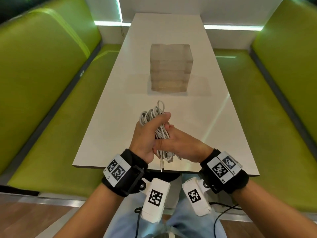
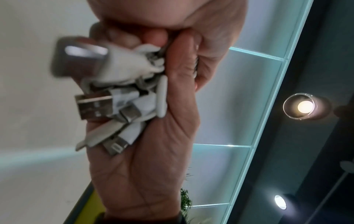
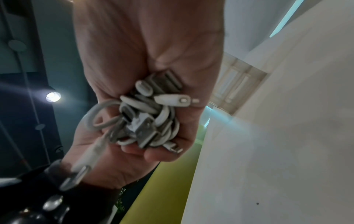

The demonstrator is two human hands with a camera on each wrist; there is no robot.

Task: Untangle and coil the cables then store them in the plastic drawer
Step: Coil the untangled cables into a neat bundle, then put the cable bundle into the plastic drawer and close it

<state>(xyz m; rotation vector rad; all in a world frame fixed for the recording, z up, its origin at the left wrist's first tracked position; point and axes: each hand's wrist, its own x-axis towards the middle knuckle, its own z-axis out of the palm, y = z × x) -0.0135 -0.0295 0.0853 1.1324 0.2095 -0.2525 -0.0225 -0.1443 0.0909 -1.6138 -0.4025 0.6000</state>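
A bundle of white cables (image 1: 153,114) is held upright above the near end of the white table (image 1: 214,134). My left hand (image 1: 151,131) grips the bundle's middle, thumb across the top loops. My right hand (image 1: 180,143) wraps the lower part from the right. Several USB plugs (image 1: 165,158) hang out below the hands. In the left wrist view the plugs (image 2: 107,104) poke out between both palms. The right wrist view shows the cable ends (image 3: 149,121) packed in the fists. The clear plastic drawer unit (image 1: 170,67) stands mid-table beyond the hands, all drawers closed.
Green padded benches (image 1: 51,103) run along both sides of the table, the right one (image 1: 267,103) equally close. The table's near edge (image 1: 171,170) lies just under my wrists. A white wall with lit strips closes the far end.
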